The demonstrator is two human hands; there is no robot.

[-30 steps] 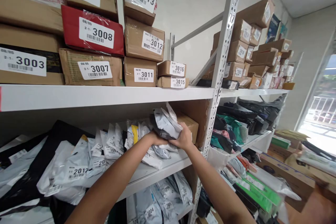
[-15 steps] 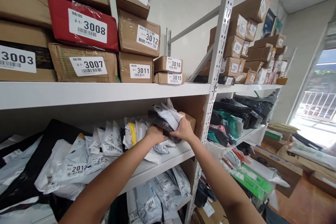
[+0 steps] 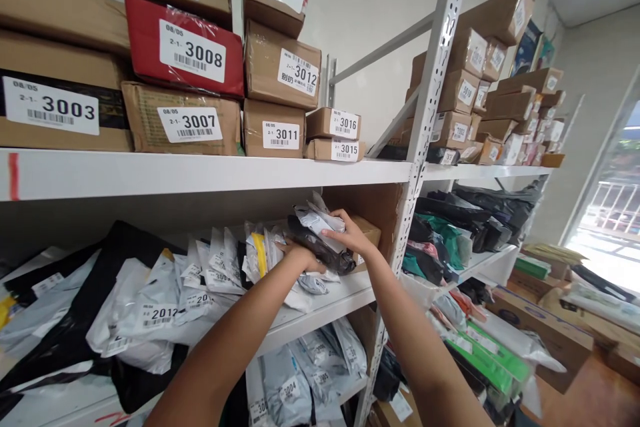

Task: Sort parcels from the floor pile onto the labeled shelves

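Observation:
Both my arms reach into the middle shelf (image 3: 330, 303) of a white rack. My left hand (image 3: 299, 258) is closed under a stack of soft mailer bags (image 3: 320, 240), grey-white ones over a dark one. My right hand (image 3: 353, 237) presses on the right side of the same stack, its fingers curled over the top bag. The stack stands above a row of white and grey mailer bags (image 3: 215, 273) with number labels. A brown cardboard box (image 3: 370, 232) sits just behind my right hand.
The upper shelf (image 3: 200, 173) carries numbered cardboard boxes and a red parcel (image 3: 185, 57). A perforated upright post (image 3: 425, 133) divides the rack. To the right lie more dark bags (image 3: 450, 233), boxes above, and parcels piled on the floor (image 3: 530, 333). Grey mailers fill the lower shelf (image 3: 310, 373).
Both hands have pushed the stack of bags a little deeper into the shelf and lower, and my right hand's fingers have slid over the top bag. The camera shifted slightly.

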